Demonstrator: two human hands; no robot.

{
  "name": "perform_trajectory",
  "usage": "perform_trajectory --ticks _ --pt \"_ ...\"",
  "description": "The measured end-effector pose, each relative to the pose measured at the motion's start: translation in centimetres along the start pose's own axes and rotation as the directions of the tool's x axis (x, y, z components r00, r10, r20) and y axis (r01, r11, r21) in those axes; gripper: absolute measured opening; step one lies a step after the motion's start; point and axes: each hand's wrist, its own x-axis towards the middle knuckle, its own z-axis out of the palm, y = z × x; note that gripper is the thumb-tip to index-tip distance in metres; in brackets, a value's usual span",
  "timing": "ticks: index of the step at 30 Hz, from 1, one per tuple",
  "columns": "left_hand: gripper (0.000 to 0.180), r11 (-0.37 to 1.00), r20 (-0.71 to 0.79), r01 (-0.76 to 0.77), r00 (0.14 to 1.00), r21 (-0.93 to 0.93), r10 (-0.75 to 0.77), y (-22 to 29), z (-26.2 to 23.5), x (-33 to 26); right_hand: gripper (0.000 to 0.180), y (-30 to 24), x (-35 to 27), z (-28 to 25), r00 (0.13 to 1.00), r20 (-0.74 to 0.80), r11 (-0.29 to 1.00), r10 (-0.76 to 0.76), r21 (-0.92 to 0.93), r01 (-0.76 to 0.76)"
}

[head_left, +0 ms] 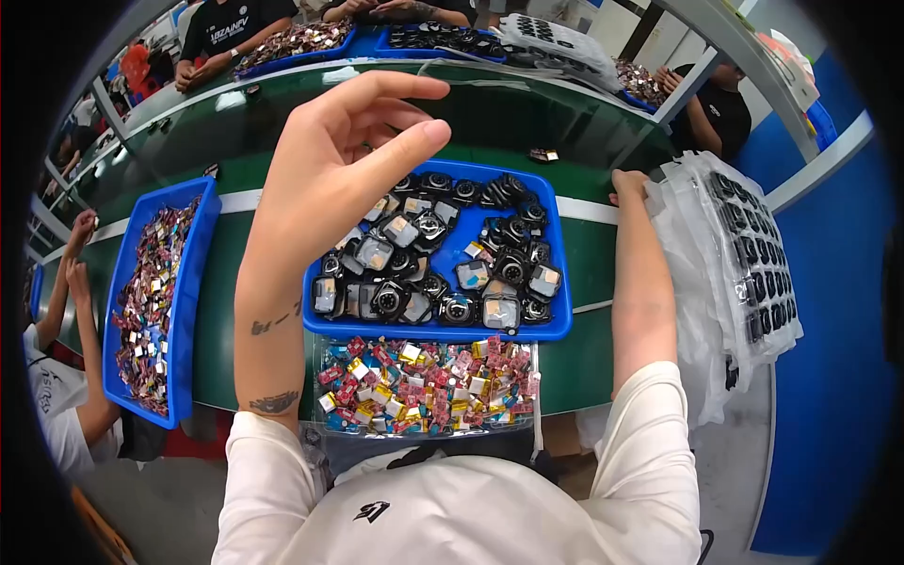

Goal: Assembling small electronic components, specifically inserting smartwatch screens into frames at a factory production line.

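My left hand (pixel 348 160) is raised over the far left part of a blue tray, its thumb and forefinger apart and nothing visible between them. Inside that blue tray (pixel 433 330) lie many black smartwatch housings (pixel 457 308), some with small clear or grey pieces on them. Out to the right, my right hand (pixel 631 184) is beside a stack of plastic-wrapped trays (pixel 744 245) filled with black watch parts. Its fingers look curled; whatever they may hold is hidden. Close to my body, a clear shallow tray holds a heap of small pink, white and yellow parts (pixel 433 386).
A long blue bin (pixel 184 377) of small mixed parts stands on the left. The green belt (pixel 584 169) runs across, with a small loose piece (pixel 543 154) on it. Along the far side are co-workers, more blue bins (pixel 443 42) and wrapped trays (pixel 556 47).
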Motion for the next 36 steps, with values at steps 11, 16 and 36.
perform_trajectory --ticks 11,16,36 --pt "0.023 0.998 0.034 -0.039 0.999 0.044 0.038 -0.6 0.4 -0.2 0.02 -1.6 -23.0 2.2 0.163 0.263 0.206 -0.951 0.146 0.968" --pt "0.022 0.991 0.058 -0.047 0.998 0.124 0.04 -1.2 0.8 -0.1 0.027 -0.9 -29.7 3.4 -0.147 0.526 -0.154 -0.838 0.03 0.988" --pt "0.02 0.965 0.054 0.051 0.996 0.256 -0.067 -1.1 1.3 0.0 0.022 -4.9 -35.2 -0.1 0.256 0.12 0.235 -0.959 0.84 0.488"
